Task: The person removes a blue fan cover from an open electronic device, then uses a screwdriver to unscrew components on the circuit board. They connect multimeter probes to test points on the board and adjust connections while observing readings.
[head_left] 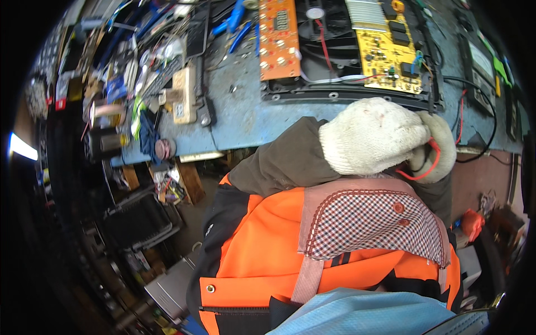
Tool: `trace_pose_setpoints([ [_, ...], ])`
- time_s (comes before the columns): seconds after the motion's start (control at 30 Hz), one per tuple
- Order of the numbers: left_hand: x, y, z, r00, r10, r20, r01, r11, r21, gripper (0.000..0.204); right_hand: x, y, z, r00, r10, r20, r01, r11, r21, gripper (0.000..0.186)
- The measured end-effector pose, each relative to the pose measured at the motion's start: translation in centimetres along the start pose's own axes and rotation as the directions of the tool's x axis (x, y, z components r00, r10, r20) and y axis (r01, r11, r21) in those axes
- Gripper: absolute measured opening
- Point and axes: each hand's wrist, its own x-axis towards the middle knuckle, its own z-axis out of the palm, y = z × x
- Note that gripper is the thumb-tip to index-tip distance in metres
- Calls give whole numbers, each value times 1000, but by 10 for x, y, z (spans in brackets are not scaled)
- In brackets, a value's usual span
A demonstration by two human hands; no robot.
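Observation:
Both my hands wear white knit gloves and meet close to my chest, at the near edge of the bench. My left hand [373, 135] is closed, its fingers bent toward the right hand. A red cable [433, 162] comes out by its fingertips and curves down in a loop. Right beside it, my right hand [445, 146] is curled behind that loop, partly hidden by it. Whatever its fingers grip is out of sight. Just beyond the gloves lies an opened black appliance housing [352, 96], with an orange button board [279, 42] and a yellow circuit board [391, 64] in it.
A meter [480, 61] stands at the right, near a black cable [493, 114] looping toward my right hand. Blue-handled tools [237, 28] lie left of the housing. Farther left are a power strip [184, 96] and cluttered tools. A dark folding chair [138, 220] stands below.

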Motion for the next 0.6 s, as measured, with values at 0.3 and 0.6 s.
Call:
trace_pose_setpoints([
  [0.3, -118, 28, -93, 727, -174, -664, 558, 714, 423, 24, -27, 82, 1, 730, 316, -605, -92, 924, 372, 32],
  [0.6, -315, 57, -181, -233, -202, -951, 884, 364, -294, 25, -34, 90, 2, 756, 362, -546, -111, 892, 439, 34],
])
